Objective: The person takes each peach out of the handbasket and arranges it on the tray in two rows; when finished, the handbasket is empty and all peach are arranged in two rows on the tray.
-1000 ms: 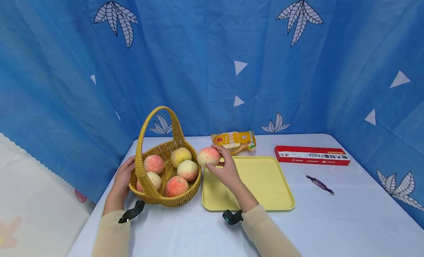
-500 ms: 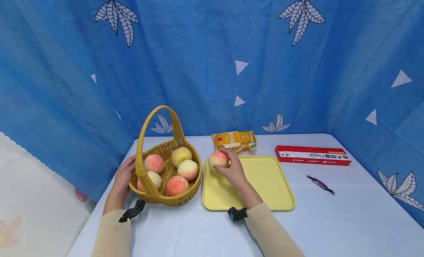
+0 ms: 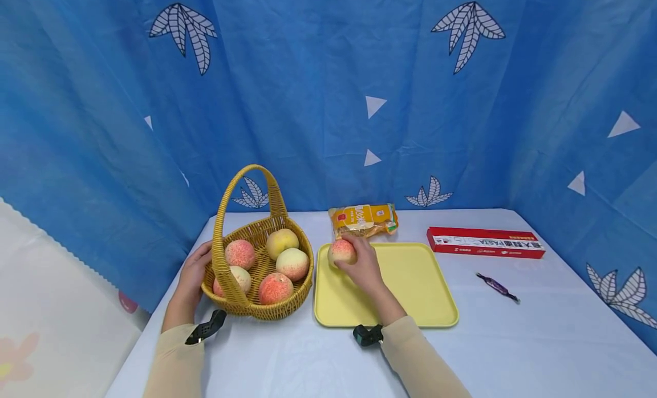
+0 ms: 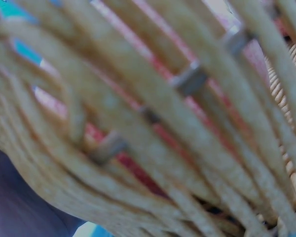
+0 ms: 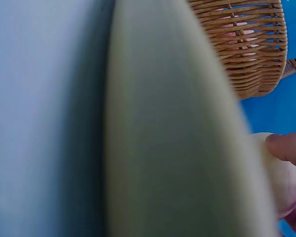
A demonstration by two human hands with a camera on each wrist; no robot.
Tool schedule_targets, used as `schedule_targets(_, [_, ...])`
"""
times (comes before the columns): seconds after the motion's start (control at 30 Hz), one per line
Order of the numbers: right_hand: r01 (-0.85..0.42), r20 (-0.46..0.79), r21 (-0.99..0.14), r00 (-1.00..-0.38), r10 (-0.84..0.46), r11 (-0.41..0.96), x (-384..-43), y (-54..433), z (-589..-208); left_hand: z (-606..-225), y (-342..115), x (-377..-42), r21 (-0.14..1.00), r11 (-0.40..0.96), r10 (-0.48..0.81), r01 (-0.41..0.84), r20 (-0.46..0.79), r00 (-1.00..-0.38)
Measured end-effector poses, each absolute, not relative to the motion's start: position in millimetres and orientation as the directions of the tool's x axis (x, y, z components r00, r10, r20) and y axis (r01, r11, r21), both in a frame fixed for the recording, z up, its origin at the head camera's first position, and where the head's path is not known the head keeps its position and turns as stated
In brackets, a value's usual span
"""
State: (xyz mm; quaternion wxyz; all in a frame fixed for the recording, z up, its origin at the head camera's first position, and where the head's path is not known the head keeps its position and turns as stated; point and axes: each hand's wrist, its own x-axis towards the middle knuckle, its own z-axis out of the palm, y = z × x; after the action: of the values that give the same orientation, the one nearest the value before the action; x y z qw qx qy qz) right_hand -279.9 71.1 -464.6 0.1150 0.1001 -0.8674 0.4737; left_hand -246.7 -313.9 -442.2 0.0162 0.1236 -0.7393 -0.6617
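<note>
On the left of the table stands a woven basket (image 3: 268,314) with a tall arched handle and several peaches (image 3: 275,288) inside. My left hand (image 3: 192,272) rests against its left side, fingertips near the rim and partly hidden by the basket. The left wrist view is filled by the basket's weave (image 4: 138,118), with pink showing through the gaps. My right hand (image 3: 363,264) grips a pale and red peach (image 3: 341,252) between thumb and fingers, low over the far left corner of a yellow tray (image 3: 395,295). In the right wrist view my thumb (image 5: 288,148) presses the peach (image 5: 282,180).
An orange food packet (image 3: 363,219) lies behind the tray. To the right are a red pasta box (image 3: 485,242) and a small purple wrapped candy (image 3: 498,288). A blue curtain (image 3: 287,101) hangs along the table's back and sides.
My right hand has carried the peach rightward from beside the basket's rim and lowered it over the tray's far left corner. The left hand and basket stay in place.
</note>
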Motion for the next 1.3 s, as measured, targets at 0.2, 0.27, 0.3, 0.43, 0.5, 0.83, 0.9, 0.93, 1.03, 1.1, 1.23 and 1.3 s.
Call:
schedule_targets(0.2, [-0.286, 0.283, -0.794, -0.955, -0.090, 0.536, -279.1, 69.8, -465.2, -442.7, -314.2, -246.9, 0.983, 0.097, -0.206, -0.158, -0.136, -0.969])
schedule_targets(0.27, [-0.300, 0.284, -0.789, -0.952, -0.115, 0.535, -278.6, 69.8, -465.7, -443.0, -314.1, -246.9, 0.982, 0.096, -0.207, -0.161, -0.139, -0.969])
schedule_targets(0.3, [-0.308, 0.284, -0.787, -0.950, -0.128, 0.534, -278.6, 69.9, -466.0, -443.1, -314.1, -246.8, 0.982, 0.100, -0.205, -0.160, -0.137, -0.969])
schedule_targets(0.43, [-0.338, 0.294, -0.781, -0.941, -0.169, 0.525, -277.3, 70.7, -466.3, -444.1, -314.9, -246.7, 0.982, 0.086, -0.207, -0.167, -0.147, -0.967])
schedule_targets(0.5, [-0.331, 0.283, -0.790, -0.944, -0.171, 0.516, -277.2, 71.1, -466.3, -444.3, -315.2, -246.5, 0.983, 0.082, -0.205, -0.166, -0.147, -0.968])
schedule_targets(0.83, [-0.282, 0.232, -0.822, -0.959, -0.162, 0.495, -280.0, 73.3, -469.2, -444.4, -315.7, -246.7, 0.987, 0.078, -0.191, -0.139, -0.122, -0.974])
schedule_targets(0.9, [-0.284, 0.233, -0.818, -0.959, -0.163, 0.501, -279.6, 74.2, -469.1, -444.7, -315.9, -247.0, 0.987, 0.074, -0.190, -0.142, -0.126, -0.974])
schedule_targets(0.93, [-0.283, 0.232, -0.814, -0.959, -0.164, 0.506, -279.3, 74.8, -468.8, -444.7, -315.9, -247.2, 0.987, 0.074, -0.190, -0.145, -0.129, -0.973])
schedule_targets(1.03, [-0.280, 0.230, -0.811, -0.960, -0.161, 0.513, -278.3, 76.3, -467.6, -444.7, -315.2, -247.2, 0.986, 0.075, -0.192, -0.150, -0.133, -0.972])
schedule_targets(1.1, [-0.269, 0.220, -0.814, -0.963, -0.156, 0.515, -277.9, 77.0, -466.8, -444.5, -314.7, -247.0, 0.985, 0.075, -0.194, -0.155, -0.138, -0.971])
schedule_targets(1.23, [-0.259, 0.210, -0.820, -0.966, -0.152, 0.510, -276.8, 77.8, -465.0, -444.6, -314.8, -247.0, 0.984, 0.076, -0.200, -0.161, -0.143, -0.969])
schedule_targets(1.3, [-0.259, 0.209, -0.818, -0.966, -0.154, 0.514, -277.0, 77.9, -464.7, -444.8, -315.3, -247.4, 0.984, 0.078, -0.202, -0.160, -0.141, -0.969])
